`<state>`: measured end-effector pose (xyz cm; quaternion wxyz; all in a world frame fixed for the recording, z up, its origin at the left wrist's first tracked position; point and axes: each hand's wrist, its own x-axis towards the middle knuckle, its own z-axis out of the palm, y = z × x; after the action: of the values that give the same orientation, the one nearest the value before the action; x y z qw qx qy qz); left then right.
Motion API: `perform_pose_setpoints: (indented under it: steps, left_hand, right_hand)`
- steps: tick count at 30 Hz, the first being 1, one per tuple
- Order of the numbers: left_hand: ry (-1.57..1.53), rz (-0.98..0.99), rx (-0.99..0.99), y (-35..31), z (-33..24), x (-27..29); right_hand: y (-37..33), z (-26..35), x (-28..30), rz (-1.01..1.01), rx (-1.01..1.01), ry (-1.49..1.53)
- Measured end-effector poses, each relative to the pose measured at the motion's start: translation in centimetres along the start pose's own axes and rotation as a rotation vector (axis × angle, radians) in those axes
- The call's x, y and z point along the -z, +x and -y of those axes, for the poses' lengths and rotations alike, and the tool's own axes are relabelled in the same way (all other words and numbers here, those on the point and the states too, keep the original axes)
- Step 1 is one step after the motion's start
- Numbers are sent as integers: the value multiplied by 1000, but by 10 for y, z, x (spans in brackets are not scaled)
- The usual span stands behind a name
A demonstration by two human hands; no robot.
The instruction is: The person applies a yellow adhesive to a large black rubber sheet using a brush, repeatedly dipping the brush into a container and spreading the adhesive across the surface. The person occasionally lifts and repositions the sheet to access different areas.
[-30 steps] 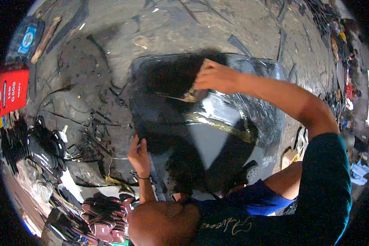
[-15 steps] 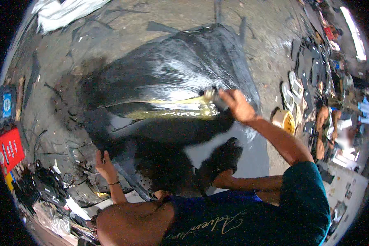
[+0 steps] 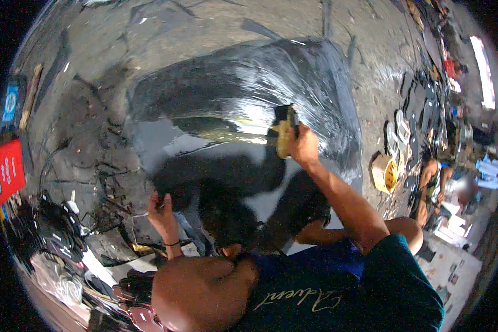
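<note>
littered grey floor (image 3: 205,19), dark sheet (image 3: 205,88) laid on it, shiny yellowish liquid (image 3: 216,130) streaked across. from my feed: right hand (image 3: 303,146) wrapped round yellowish hand tool (image 3: 285,135) at the liquid's right end; left hand (image 3: 163,214) by the sheet's left edge, fingers slightly parted, i can't tell if gripping. yellow basket (image 3: 380,172) off right.

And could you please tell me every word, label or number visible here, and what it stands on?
I'll give places, not copy wording:
Shirt: pale script lettering.
Red panel: white lettering, blurred.
Blue label: pale round mark, too small to read.
Maroon piece, lower left: white mark, too small to read.
</note>
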<state>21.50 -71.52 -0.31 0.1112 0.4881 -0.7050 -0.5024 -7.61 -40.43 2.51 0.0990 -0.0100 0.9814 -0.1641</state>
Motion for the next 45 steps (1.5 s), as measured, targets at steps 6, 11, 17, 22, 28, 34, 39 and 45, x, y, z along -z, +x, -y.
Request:
perform_pose_setpoints:
  steps: [6,11,17,22,28,34,39,45]
  left_hand:
    - [-151,12,159,-14,-6,-1]
    - [-114,-42,-71,-21,8,-5]
    - [-178,-80,-101,-31,0,-10]
    - [-45,-225,-17,-123,56,-16]
    - [-214,-166,172,-134,57,-8]
    - [-104,-80,161,-128,64,12]
    - [120,-106,89,-123,74,19]
    - [300,-81,-102,-118,73,23]
  right_hand:
    - [-2,168,-39,97,308,54]
    - [14,284,-58,346,566,-140]
    - [-28,321,-90,604,1485,-333]
    - [-85,271,-68,565,1754,52]
    - [27,299,-77,524,1721,-375]
    - [47,132,-23,517,1845,-467]
    - [40,-51,45,628,1602,-527]
    - [-10,-210,92,528,1345,-447]
